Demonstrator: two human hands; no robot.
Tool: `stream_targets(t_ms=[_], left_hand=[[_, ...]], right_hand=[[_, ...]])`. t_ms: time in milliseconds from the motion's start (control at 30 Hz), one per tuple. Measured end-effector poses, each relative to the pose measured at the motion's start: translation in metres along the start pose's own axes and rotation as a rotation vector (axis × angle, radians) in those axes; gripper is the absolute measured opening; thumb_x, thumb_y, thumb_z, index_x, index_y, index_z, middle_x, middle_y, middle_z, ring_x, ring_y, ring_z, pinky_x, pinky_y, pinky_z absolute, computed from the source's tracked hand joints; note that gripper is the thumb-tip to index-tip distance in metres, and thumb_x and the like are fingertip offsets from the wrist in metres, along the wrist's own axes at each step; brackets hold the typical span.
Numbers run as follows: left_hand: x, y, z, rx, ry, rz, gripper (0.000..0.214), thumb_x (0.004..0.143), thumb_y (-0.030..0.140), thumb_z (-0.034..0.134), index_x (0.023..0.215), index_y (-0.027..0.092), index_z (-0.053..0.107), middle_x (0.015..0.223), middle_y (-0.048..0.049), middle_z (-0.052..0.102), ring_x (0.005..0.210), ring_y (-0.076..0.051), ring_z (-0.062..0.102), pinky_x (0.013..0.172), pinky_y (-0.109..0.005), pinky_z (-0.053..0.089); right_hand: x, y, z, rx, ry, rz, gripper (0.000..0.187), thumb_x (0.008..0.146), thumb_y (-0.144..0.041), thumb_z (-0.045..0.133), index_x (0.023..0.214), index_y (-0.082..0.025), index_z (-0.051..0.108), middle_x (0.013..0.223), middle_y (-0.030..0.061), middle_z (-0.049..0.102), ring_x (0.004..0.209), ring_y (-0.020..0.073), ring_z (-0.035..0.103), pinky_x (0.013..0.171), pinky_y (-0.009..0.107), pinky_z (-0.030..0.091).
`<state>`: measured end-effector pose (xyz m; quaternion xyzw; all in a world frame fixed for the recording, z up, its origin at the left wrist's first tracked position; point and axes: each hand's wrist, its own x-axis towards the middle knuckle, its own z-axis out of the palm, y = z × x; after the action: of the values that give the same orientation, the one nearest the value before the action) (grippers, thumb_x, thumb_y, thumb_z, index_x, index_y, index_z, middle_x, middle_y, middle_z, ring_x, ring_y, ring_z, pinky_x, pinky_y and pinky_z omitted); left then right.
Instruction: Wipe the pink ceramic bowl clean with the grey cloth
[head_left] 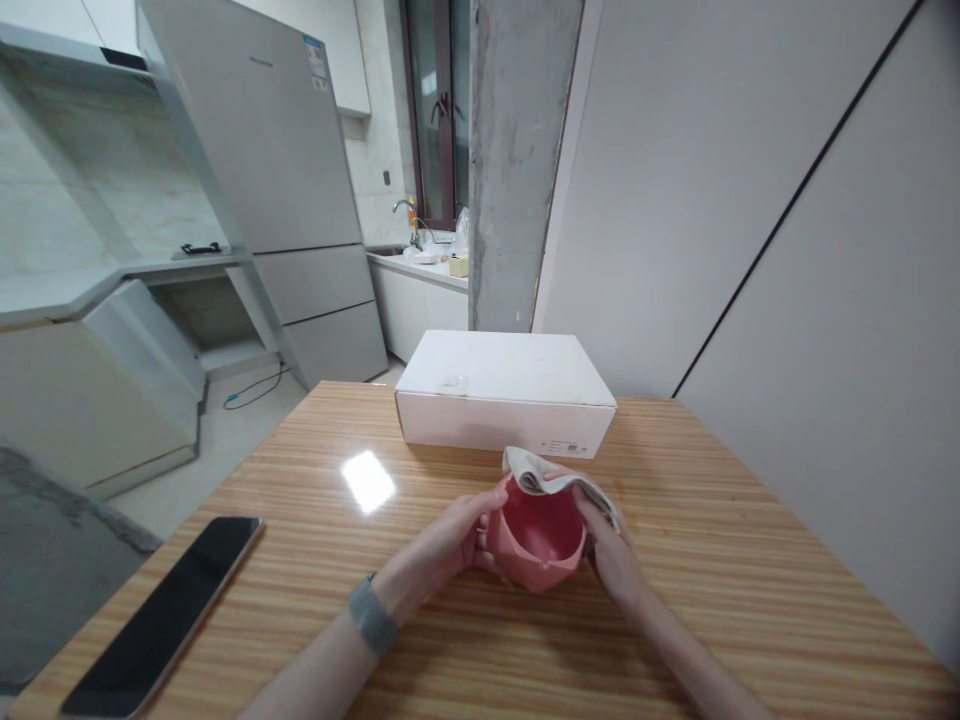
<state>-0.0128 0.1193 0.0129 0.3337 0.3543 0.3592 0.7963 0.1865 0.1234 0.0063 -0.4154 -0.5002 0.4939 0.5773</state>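
A pink faceted cup (541,543) rests on the wooden table (750,600), tilted toward me so its inside shows. My left hand (450,545) grips the cup's left side, thumb on the rim. My right hand (611,550) is closed on a beige cloth (551,475), which drapes over the cup's far right rim and dips into the opening. A grey band sits on my left wrist (373,615).
A white closed box (504,392) lies just behind the cup. A black phone (169,612) lies face up near the table's left edge. Beyond the table stand a grey fridge (277,170), a concrete pillar (517,160) and a sink counter (420,265).
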Motion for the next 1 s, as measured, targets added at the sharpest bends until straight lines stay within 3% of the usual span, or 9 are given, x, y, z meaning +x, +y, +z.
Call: stream_targets(t_ms=[100, 200, 333, 500, 567, 733, 867, 1000], left_hand=[[0.003, -0.004, -0.002, -0.018, 0.062, 0.006, 0.037, 0.071, 0.043, 0.069, 0.088, 0.01, 0.065, 0.072, -0.0075, 0.069, 0.057, -0.017, 0.064, 0.053, -0.029, 0.056], [0.004, -0.008, 0.001, -0.036, 0.116, 0.034, 0.036, 0.066, 0.039, 0.071, 0.086, 0.009, 0.065, 0.071, -0.0077, 0.068, 0.055, -0.016, 0.063, 0.054, -0.031, 0.056], [0.001, -0.011, 0.01, -0.128, 0.099, 0.131, 0.034, 0.066, 0.03, 0.071, 0.093, 0.01, 0.064, 0.081, -0.0086, 0.069, 0.063, -0.016, 0.063, 0.063, -0.035, 0.057], [-0.002, -0.014, 0.016, -0.262, 0.072, 0.182, 0.03, 0.064, 0.018, 0.07, 0.093, 0.014, 0.063, 0.087, -0.0057, 0.068, 0.07, -0.014, 0.062, 0.071, -0.03, 0.054], [-0.002, -0.011, 0.013, -0.254, 0.03, 0.14, 0.031, 0.068, 0.022, 0.069, 0.098, 0.015, 0.064, 0.086, -0.0053, 0.068, 0.072, -0.014, 0.062, 0.071, -0.028, 0.052], [0.0, -0.003, 0.003, -0.153, -0.022, 0.024, 0.048, 0.08, 0.055, 0.058, 0.102, 0.013, 0.066, 0.084, -0.0063, 0.069, 0.066, -0.013, 0.061, 0.058, -0.02, 0.048], [0.001, -0.001, 0.001, -0.037, 0.042, -0.019, 0.05, 0.08, 0.052, 0.061, 0.11, 0.014, 0.066, 0.098, -0.0101, 0.071, 0.073, -0.017, 0.065, 0.057, -0.023, 0.049], [0.002, -0.004, 0.003, -0.06, 0.11, 0.006, 0.051, 0.078, 0.05, 0.062, 0.112, 0.012, 0.065, 0.1, -0.0117, 0.072, 0.073, -0.019, 0.067, 0.056, -0.025, 0.051]], right_hand=[[0.002, 0.003, 0.001, 0.006, 0.002, 0.028, 0.04, 0.079, -0.054, 0.065, 0.103, -0.024, 0.073, 0.108, 0.0061, 0.073, 0.108, 0.0282, 0.063, 0.103, 0.042, 0.041], [0.001, -0.001, 0.003, -0.042, -0.023, -0.057, 0.039, 0.081, -0.054, 0.063, 0.105, -0.025, 0.073, 0.113, 0.0052, 0.072, 0.112, 0.0273, 0.06, 0.107, 0.04, 0.038], [-0.002, -0.007, 0.007, -0.095, -0.013, -0.161, 0.034, 0.086, -0.049, 0.059, 0.109, -0.028, 0.071, 0.118, 0.0032, 0.069, 0.119, 0.0256, 0.056, 0.11, 0.039, 0.034], [-0.003, -0.006, 0.008, -0.119, -0.003, -0.208, 0.032, 0.088, -0.047, 0.056, 0.109, -0.028, 0.071, 0.115, 0.003, 0.071, 0.126, 0.0239, 0.049, 0.112, 0.039, 0.033], [-0.004, -0.005, 0.008, -0.093, 0.023, -0.176, 0.032, 0.085, -0.048, 0.06, 0.107, -0.028, 0.072, 0.114, 0.003, 0.071, 0.125, 0.0243, 0.052, 0.112, 0.039, 0.032], [-0.008, -0.003, 0.008, 0.013, 0.141, 0.014, 0.039, 0.074, -0.054, 0.07, 0.1, -0.025, 0.075, 0.111, 0.0061, 0.073, 0.116, 0.0286, 0.059, 0.111, 0.046, 0.033], [-0.01, -0.002, 0.011, 0.075, 0.135, 0.12, 0.043, 0.068, -0.057, 0.073, 0.094, -0.023, 0.076, 0.107, 0.0078, 0.074, 0.112, 0.0312, 0.061, 0.108, 0.049, 0.036], [-0.009, -0.001, 0.011, 0.112, 0.057, 0.113, 0.041, 0.072, -0.056, 0.071, 0.1, -0.025, 0.075, 0.111, 0.0065, 0.073, 0.114, 0.0294, 0.061, 0.108, 0.046, 0.038]])
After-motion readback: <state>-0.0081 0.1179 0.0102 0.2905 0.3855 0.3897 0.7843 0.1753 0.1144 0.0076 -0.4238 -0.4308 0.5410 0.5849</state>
